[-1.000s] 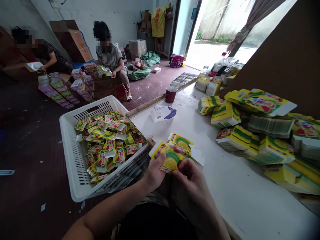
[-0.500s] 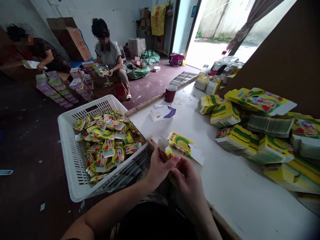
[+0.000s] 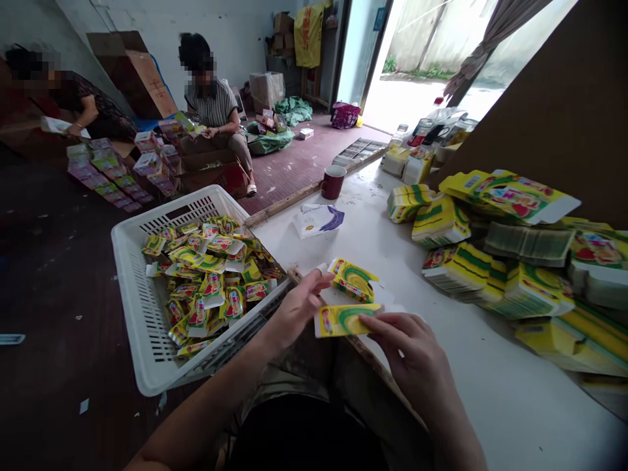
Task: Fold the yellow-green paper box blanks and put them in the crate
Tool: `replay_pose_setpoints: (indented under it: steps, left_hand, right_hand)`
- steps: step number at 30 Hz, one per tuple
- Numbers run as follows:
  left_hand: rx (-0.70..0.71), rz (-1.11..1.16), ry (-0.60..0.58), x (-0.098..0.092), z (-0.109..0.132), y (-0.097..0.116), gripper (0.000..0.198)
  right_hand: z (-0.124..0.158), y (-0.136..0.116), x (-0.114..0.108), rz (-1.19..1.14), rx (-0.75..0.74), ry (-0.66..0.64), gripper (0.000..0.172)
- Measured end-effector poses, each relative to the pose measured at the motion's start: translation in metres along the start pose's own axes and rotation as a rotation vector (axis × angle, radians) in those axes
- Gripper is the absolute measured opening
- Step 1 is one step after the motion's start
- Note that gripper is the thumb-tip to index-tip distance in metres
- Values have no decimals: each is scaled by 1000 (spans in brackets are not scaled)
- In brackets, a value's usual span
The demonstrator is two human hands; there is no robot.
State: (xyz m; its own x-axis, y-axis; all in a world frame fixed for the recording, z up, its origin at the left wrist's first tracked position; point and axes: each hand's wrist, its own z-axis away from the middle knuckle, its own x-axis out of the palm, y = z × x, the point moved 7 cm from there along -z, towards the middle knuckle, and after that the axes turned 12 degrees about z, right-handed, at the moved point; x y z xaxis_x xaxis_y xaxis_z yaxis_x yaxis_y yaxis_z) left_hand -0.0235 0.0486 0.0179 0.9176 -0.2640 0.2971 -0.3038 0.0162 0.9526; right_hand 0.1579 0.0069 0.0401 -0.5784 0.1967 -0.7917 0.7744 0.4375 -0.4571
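My right hand [image 3: 412, 347] pinches a small yellow and green carton [image 3: 346, 320] by its right end, between thumb and fingers. The carton lies level above the table's front edge, its broad printed side up. My left hand [image 3: 299, 304] is by the carton's left end with fingers apart; whether a fingertip touches it I cannot tell. Just behind, another yellow carton [image 3: 354, 280] rests on the white table, partly hidden by the held one. To my left stands a white plastic basket [image 3: 128, 288] with many small yellow cartons [image 3: 213, 288] inside.
Stacks of flat yellow cartons [image 3: 466, 275] fill the table's right side. A dark red mug [image 3: 333, 182] and a white and purple packet [image 3: 320, 220] stand towards the back. Two people sit across the room, near stacked pink boxes [image 3: 105, 170]. A wooden strip [image 3: 284, 204] edges the table.
Both hands were together on a carton with a raised flap. Now my left hand has let go and opened, and my right hand has moved right, holding the carton level.
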Motion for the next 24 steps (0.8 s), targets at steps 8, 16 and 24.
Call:
replay_pose_setpoints:
  steps: [8, 16, 24]
  left_hand:
    - [-6, -606, -179, 33, 16, -16, 73]
    - [276, -830, -251, 48, 25, -16, 75]
    - [213, -684, -284, 49, 22, -28, 66]
  right_hand:
    - [12, -3, 2, -378, 366, 314, 75]
    - [27, -2, 66, -1405, 789, -219, 42]
    - [18, 0, 51, -995, 393, -193, 59]
